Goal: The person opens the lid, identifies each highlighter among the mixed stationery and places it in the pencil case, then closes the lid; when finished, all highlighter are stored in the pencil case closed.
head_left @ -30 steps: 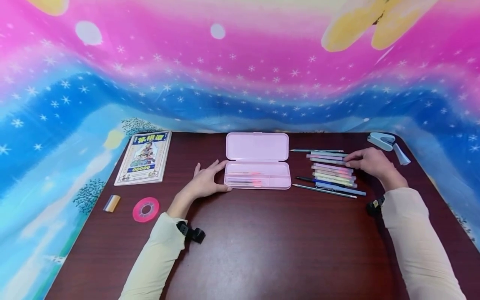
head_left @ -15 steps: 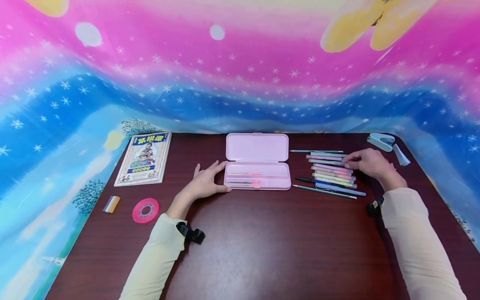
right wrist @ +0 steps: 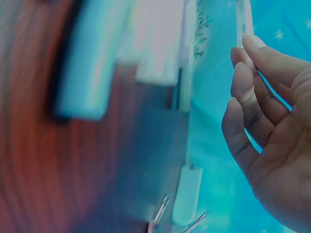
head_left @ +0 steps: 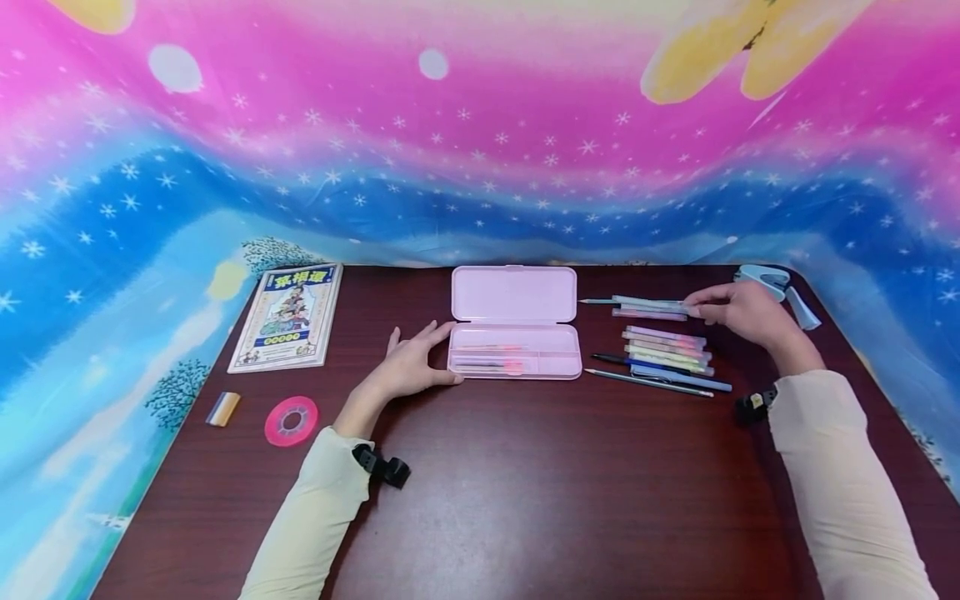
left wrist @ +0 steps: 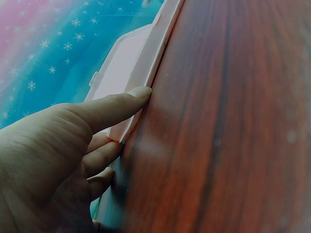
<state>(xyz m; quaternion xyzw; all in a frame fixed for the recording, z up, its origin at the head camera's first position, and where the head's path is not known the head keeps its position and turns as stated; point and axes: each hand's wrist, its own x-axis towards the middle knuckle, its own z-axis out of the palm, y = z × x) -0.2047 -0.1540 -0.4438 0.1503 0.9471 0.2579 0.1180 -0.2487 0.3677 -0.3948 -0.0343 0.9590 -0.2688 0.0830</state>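
Right hand [head_left: 738, 312] is pinching a pale pen [head_left: 648, 303] at the far end of the pen row [head_left: 667, 354], right of the open pink pencil case [head_left: 515, 327]; left hand [head_left: 411, 362] is resting flat-fingered against the case's left edge.

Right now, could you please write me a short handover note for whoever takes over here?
Left hand: fingers rest against the left end of the open pink pencil case, steadying it.
Right hand: pinches the end of a pale green pen, lifted off the row of pens.
Done: a few pens already lie in the case.
Left: the held pen and the row on the table.
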